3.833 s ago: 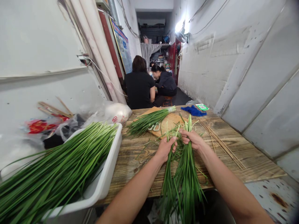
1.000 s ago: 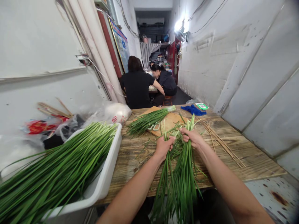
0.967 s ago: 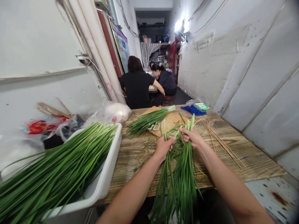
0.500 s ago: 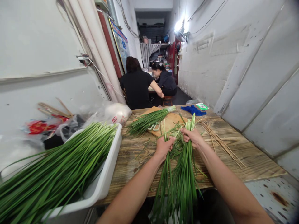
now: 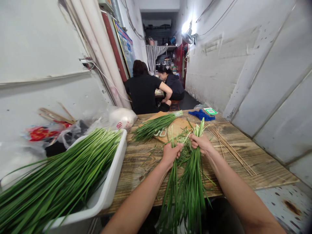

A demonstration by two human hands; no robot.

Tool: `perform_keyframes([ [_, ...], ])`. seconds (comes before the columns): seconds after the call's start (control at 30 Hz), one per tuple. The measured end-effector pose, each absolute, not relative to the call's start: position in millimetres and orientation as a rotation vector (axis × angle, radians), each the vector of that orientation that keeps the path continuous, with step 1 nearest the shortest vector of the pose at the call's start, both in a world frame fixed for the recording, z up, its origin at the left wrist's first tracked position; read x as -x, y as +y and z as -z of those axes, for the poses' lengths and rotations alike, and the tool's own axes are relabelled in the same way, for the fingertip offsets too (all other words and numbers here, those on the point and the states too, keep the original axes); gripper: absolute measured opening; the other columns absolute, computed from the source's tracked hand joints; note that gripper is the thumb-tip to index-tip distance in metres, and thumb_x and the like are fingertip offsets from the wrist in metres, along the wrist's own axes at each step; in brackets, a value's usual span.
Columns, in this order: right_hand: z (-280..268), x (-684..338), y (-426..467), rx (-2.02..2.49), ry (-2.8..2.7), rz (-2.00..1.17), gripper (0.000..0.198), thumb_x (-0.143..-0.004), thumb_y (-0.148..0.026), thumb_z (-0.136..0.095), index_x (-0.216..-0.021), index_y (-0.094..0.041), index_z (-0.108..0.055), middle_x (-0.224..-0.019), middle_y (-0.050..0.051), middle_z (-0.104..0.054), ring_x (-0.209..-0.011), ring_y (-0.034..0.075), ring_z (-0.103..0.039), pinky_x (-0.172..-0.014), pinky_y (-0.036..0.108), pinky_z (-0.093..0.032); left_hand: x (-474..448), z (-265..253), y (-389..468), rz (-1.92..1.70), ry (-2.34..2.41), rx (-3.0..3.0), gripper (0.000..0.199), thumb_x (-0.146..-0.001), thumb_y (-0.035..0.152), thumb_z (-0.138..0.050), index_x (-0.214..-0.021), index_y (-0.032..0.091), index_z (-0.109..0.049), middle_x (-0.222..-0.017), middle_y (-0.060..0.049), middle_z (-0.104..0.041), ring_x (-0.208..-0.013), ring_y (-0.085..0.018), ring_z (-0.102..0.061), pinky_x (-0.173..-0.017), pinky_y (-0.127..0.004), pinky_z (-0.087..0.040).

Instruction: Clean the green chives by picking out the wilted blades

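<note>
My left hand [image 5: 172, 152] is closed round a thin bunch of garlic chives [image 5: 172, 182], pale ends up, with one pale stalk angled from its fingertips toward the other hand. A thicker bunch of garlic chives [image 5: 193, 185] is gripped in my right hand [image 5: 200, 143]. Both bunches hang leaves down over the table's front edge. Loose trimmings [image 5: 186, 151] lie on the table between and behind my hands. Beyond them, a bundle of chives [image 5: 157, 125] rests across a wooden board [image 5: 176, 130], with the pale handles of scissors [image 5: 161, 133] showing beside it.
A white bin [image 5: 117, 169] heaped with chives [image 5: 73, 169] stands at left, plastic bags [image 5: 122, 117] behind it. Thin wooden sticks [image 5: 231, 148] lie on the wooden table [image 5: 263, 165] at right. A blue cloth [image 5: 201, 114] lies at the far edge. Two people [image 5: 143, 87] sit beyond.
My hands and the chives stay almost where they were. In the background, the nearer seated person's arm has shifted slightly.
</note>
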State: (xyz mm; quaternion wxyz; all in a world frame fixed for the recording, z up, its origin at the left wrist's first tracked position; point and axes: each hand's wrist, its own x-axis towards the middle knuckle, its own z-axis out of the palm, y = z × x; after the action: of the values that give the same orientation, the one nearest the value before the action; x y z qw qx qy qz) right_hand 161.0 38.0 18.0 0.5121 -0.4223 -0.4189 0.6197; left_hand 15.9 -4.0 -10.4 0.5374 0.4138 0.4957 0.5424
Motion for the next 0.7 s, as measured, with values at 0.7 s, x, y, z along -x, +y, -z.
perform_keyframes([
  [0.7, -16.8, -161.6, 40.3, 1.036, -0.969, -1.455, 0.025, -0.062, -0.017, -0.068, -0.053, -0.018, -0.045, -0.036, -0.009, -0.037, -0.030, 0.002, -0.029, -0.029, 0.017, -0.027, -8.2, 8.8, -0.9, -1.091, 0.850, -0.854, 0.046, -0.059, 0.050, -0.077, -0.077, 0.011, -0.061, -0.056, 0.004, -0.051, -0.036, -0.001, -0.036, -0.034, -0.016, -0.021],
])
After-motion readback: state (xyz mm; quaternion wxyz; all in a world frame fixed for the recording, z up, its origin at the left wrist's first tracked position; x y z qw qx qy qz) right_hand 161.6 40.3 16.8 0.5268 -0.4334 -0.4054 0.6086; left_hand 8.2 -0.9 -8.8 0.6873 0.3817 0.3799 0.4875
